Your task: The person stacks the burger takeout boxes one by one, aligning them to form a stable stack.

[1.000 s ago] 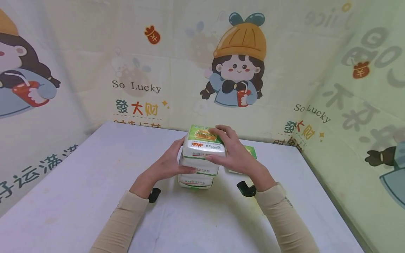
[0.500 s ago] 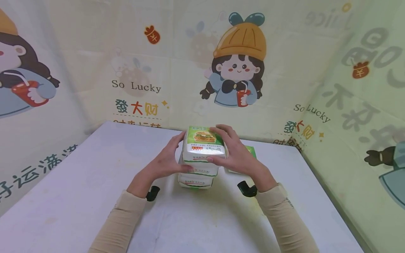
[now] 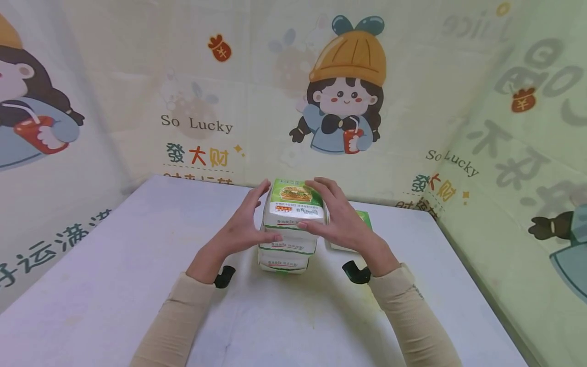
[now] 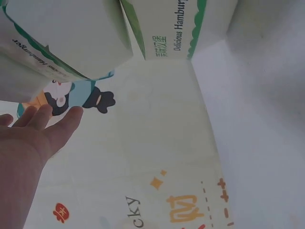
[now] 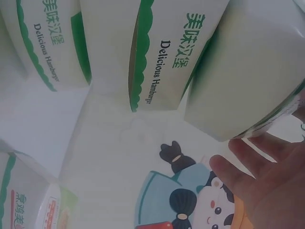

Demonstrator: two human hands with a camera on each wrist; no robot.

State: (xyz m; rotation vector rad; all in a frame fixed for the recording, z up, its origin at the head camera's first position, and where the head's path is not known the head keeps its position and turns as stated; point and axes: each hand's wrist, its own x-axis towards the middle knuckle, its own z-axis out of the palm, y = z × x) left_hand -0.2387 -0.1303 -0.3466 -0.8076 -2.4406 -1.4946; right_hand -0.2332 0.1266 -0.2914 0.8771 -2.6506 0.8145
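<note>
Flanking 3 stacked boxes [image 3: 293,246] | left hand [image 3: 238,230]: spread | right hand [image 3: 343,219]: spread | contact unclear

You have four burger boxes [image 3: 298,193] before you: three in one stack [image 3: 289,228], one separate box [image 3: 365,219]; two black wrist pieces [image 3: 224,277]; two beige sleeves [image 3: 169,321]; one white surface [image 3: 284,316].

The site is a screened table booth; the surrounding building type cannot be determined. A white table [image 3: 293,326] occupies the lower frame. Creased pale sheeting [image 3: 266,127] forms the rear wall at upper centre and side walls at both edges. Printed on it: a cartoon girl [image 3: 346,97], upper centre; "So Lucky" lettering [image 3: 197,123], left of centre.
</note>
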